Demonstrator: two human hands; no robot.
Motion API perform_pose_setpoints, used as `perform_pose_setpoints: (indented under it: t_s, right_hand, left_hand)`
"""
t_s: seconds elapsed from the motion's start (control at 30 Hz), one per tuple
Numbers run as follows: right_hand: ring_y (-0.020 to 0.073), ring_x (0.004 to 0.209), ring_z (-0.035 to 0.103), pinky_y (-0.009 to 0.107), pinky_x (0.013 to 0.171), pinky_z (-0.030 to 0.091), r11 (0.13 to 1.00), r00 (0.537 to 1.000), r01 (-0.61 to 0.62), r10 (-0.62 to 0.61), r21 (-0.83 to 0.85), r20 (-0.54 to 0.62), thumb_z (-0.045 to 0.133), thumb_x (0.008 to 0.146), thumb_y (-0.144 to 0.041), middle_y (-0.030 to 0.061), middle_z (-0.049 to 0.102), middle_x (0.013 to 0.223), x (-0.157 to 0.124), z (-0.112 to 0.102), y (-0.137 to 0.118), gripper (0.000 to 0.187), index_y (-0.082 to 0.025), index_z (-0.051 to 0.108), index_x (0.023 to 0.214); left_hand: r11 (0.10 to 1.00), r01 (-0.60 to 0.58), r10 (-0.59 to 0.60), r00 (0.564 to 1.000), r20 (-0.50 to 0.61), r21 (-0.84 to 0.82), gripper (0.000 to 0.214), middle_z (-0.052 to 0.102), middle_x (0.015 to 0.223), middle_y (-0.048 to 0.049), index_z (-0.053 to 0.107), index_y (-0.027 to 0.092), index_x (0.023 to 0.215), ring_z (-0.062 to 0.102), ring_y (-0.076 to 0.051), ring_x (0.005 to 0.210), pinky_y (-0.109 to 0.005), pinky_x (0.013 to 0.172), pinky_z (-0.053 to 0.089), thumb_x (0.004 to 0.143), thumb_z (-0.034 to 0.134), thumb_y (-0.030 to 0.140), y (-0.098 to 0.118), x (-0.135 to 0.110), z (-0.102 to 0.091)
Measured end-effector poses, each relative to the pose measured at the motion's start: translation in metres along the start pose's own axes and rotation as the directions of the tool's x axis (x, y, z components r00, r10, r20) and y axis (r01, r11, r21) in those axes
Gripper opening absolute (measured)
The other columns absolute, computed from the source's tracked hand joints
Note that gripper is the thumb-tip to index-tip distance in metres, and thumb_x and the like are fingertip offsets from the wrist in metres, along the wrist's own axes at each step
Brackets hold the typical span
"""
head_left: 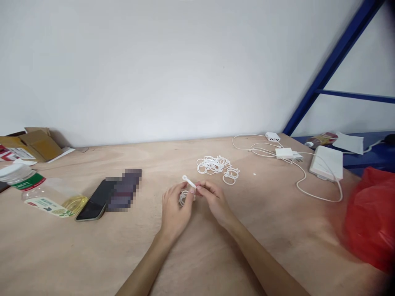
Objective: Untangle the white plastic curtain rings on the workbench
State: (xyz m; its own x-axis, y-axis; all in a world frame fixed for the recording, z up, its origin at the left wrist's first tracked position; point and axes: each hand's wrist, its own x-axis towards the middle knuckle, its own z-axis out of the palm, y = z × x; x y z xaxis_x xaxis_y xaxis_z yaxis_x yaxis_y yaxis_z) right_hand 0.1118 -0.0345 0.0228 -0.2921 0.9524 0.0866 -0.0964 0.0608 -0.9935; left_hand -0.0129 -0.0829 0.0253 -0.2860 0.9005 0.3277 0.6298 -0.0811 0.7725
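White stick (190, 182) with a small ring at its far end: that is what the person has up between both hands, just above the surface (123, 263), near the middle. I can see the left hand (175, 209) pinching it between thumb and fingers, while the right hand (217, 202) grips the near end with its fingertips, so the 2 hands almost meet. Some white loops (182, 198) show behind the left thumb, partly hidden by that hand; whether the fingers touch them I cannot tell. Beyond the hands, toward the wall (173, 74), lies a tangled pile (212, 164) of similar white loops, with a few more at its right edge. A tiny white bit (254, 174) sits apart, farther right. Over on the left stand a clear jar (34, 191) with a white lid, a yellow coil (75, 203) just beside it, and a black phone (92, 202) next to a dark, pixelated patch (123, 191). A cardboard box (41, 146) is at the back left. Off to the right, a white cable (327, 200) winds past a charger (273, 137), an adapter (284, 153) and a white case (327, 162), with a red bag (372, 218) nearer the person and a blue frame (333, 59) behind.
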Motion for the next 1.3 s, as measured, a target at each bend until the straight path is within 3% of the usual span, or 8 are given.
perform_pose_setpoints:
  t_s: [0.1,0.23,0.33,0.43,0.63,0.8,1.0,1.3]
  right_hand:
    - [0.0148,0.069,0.05,0.028,0.068,0.039,0.966,0.993,-0.06,0.032,0.252,0.113,0.054,0.078,-0.029,0.0006,0.059,0.068,-0.006,0.013,0.002,0.017,-0.018,0.067,0.074]
    - [0.0143,0.067,0.048,0.028,0.067,0.037,0.941,0.987,-0.114,0.07,0.318,0.146,0.053,0.075,-0.024,0.0002,0.058,0.065,-0.008,0.017,0.004,0.019,-0.018,0.07,0.072]
    - [0.0137,0.066,0.047,0.027,0.065,0.036,0.955,0.99,-0.137,0.122,0.264,0.072,0.055,0.07,-0.021,-0.0002,0.059,0.065,-0.006,0.014,0.002,0.017,-0.018,0.071,0.069]
    - [0.0125,0.063,0.047,0.026,0.062,0.035,0.921,0.985,-0.152,0.17,0.358,-0.02,0.06,0.069,-0.025,-0.0005,0.061,0.068,-0.004,0.012,-0.001,0.013,-0.018,0.07,0.072]
    - [0.0114,0.064,0.05,0.024,0.06,0.038,0.747,0.959,-0.28,0.248,0.604,0.139,0.069,0.072,-0.036,-0.0005,0.059,0.067,-0.004,0.009,-0.008,0.02,-0.017,0.069,0.079]
    - [0.009,0.061,0.05,0.022,0.059,0.039,0.661,0.942,-0.329,0.279,0.675,0.186,0.073,0.072,-0.03,-0.0017,0.059,0.067,-0.004,0.009,-0.004,0.016,-0.017,0.068,0.079]
    - [0.0086,0.065,0.053,0.02,0.064,0.043,0.57,0.928,-0.365,0.29,0.736,0.235,0.071,0.075,-0.03,-0.0014,0.059,0.068,-0.004,0.008,-0.003,0.015,-0.016,0.068,0.079]
    - [0.0082,0.066,0.052,0.019,0.063,0.042,0.568,0.931,-0.361,0.264,0.74,0.252,0.072,0.074,-0.034,-0.0018,0.058,0.07,-0.004,0.011,0.001,0.019,-0.016,0.065,0.074]
  left_hand:
    - [0.983,0.095,-0.093,0.995,0.02,-0.156,0.033,0.068,0.084,-0.0044,0.066,0.017,0.098,0.06,-0.018,0.078,-0.031,0.076,0.046,0.086,0.049,0.043,0.006,0.001,-0.001]
    - [0.982,0.084,-0.09,0.995,-0.031,-0.172,0.032,0.067,0.081,-0.003,0.066,0.015,0.099,0.058,-0.016,0.073,-0.027,0.07,0.047,0.081,0.056,0.04,0.006,-0.001,-0.001]
    - [0.996,-0.064,0.059,0.995,-0.074,-0.063,0.029,0.066,0.08,-0.0031,0.065,0.015,0.101,0.058,-0.016,0.072,-0.028,0.07,0.048,0.08,0.057,0.034,0.001,-0.003,0.0]
    - [0.968,-0.249,0.251,0.962,-0.105,0.034,0.032,0.065,0.081,-0.0034,0.062,0.016,0.109,0.058,-0.017,0.075,-0.029,0.072,0.049,0.08,0.056,0.028,-0.004,-0.005,0.002]
    - [0.907,-0.407,0.415,0.908,-0.064,0.105,0.041,0.064,0.093,-0.0083,0.055,0.017,0.121,0.06,-0.02,0.086,-0.033,0.078,0.051,0.08,0.054,0.019,-0.006,-0.009,0.007]
    - [0.903,-0.419,0.426,0.902,-0.072,0.094,0.046,0.064,0.101,-0.0103,0.051,0.017,0.126,0.059,-0.022,0.092,-0.037,0.083,0.051,0.08,0.056,0.022,-0.005,-0.011,0.009]
    - [0.887,-0.453,0.46,0.881,-0.111,0.084,0.038,0.066,0.098,-0.0087,0.054,0.018,0.12,0.061,-0.02,0.089,-0.033,0.08,0.052,0.083,0.06,0.025,0.0,-0.01,0.006]
    - [0.878,-0.473,0.478,0.874,-0.084,0.075,0.035,0.063,0.096,-0.008,0.051,0.02,0.12,0.058,-0.019,0.087,-0.032,0.077,0.05,0.085,0.055,0.023,0.0,-0.01,0.004]
